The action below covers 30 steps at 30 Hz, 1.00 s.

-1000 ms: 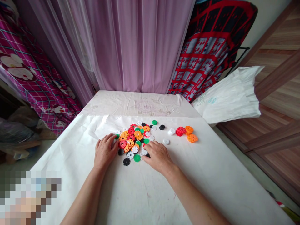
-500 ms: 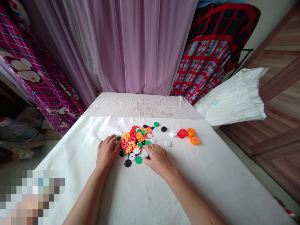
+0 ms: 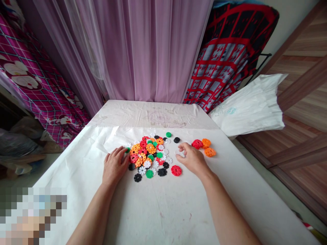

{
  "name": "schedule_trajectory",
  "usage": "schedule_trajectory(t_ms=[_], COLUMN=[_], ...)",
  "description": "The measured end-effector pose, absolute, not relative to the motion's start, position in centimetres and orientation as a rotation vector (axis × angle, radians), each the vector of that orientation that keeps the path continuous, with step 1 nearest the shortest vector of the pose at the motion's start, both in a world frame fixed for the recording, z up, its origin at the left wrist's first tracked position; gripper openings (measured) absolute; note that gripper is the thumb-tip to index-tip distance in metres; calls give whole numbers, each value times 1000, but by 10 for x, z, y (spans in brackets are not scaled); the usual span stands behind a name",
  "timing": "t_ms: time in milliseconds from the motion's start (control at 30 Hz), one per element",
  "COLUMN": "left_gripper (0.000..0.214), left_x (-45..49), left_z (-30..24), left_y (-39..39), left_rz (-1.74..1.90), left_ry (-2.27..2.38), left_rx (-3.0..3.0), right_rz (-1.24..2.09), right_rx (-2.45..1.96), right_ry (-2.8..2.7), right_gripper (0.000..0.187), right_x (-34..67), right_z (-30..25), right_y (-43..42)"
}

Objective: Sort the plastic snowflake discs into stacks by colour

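Note:
A heap of notched plastic discs (image 3: 150, 148) in orange, red, white, green and black lies on the white-covered table. My left hand (image 3: 116, 165) rests at the heap's left side, its fingers stretched out beside a green disc (image 3: 127, 150). Right of the heap, my right hand (image 3: 192, 158) hovers low over the cloth with thumb and forefinger apart. Nothing clear shows between them. A single red disc (image 3: 176, 170) lies just left of that hand's heel. Beyond its knuckles sit a red clump of joined discs (image 3: 197, 144) and two orange clumps (image 3: 209, 152).
A white bag (image 3: 250, 105) hangs over the table's right edge. Purple curtains (image 3: 153, 51) close off the far side, with a red and black patterned cloth (image 3: 224, 58) to the right. A green disc (image 3: 168, 134) and a black disc (image 3: 176, 140) lie behind the heap.
My right hand has moved right, from the heap's edge to near the clumps, and covers the white pieces there. A red disc and black discs now show where it was. My left hand stays put.

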<state>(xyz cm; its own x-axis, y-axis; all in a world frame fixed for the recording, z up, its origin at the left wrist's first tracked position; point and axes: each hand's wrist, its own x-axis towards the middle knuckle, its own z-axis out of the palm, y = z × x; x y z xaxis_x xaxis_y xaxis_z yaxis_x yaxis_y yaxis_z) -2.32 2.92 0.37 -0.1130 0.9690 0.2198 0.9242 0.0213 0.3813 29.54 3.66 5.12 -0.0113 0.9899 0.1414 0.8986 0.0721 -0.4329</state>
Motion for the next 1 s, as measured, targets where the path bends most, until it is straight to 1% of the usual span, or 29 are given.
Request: schedule_trajectory(t_ms=[133, 267, 533, 900, 1000], left_gripper=[39, 40, 41, 44, 44], left_x=[-23, -24, -26, -28, -27], left_z=[3, 3, 1, 0, 1], left_y=[30, 30, 31, 32, 31], left_rz=[683, 688, 676, 699, 681], left_ry=[2158, 2157, 2147, 2133, 2132], left_rx=[2023, 2037, 2054, 2090, 2080], right_rz=[362, 427, 395, 363, 304], right_rx=[-2022, -2093, -2066, -2077, -2040], right_ry=[-1882, -1905, -1973, -1987, -2011], right_gripper=[29, 35, 35, 33, 28], right_x=[328, 330, 321, 319, 317], right_z=[51, 45, 29, 33, 36], right_y=[43, 43, 49, 47, 46])
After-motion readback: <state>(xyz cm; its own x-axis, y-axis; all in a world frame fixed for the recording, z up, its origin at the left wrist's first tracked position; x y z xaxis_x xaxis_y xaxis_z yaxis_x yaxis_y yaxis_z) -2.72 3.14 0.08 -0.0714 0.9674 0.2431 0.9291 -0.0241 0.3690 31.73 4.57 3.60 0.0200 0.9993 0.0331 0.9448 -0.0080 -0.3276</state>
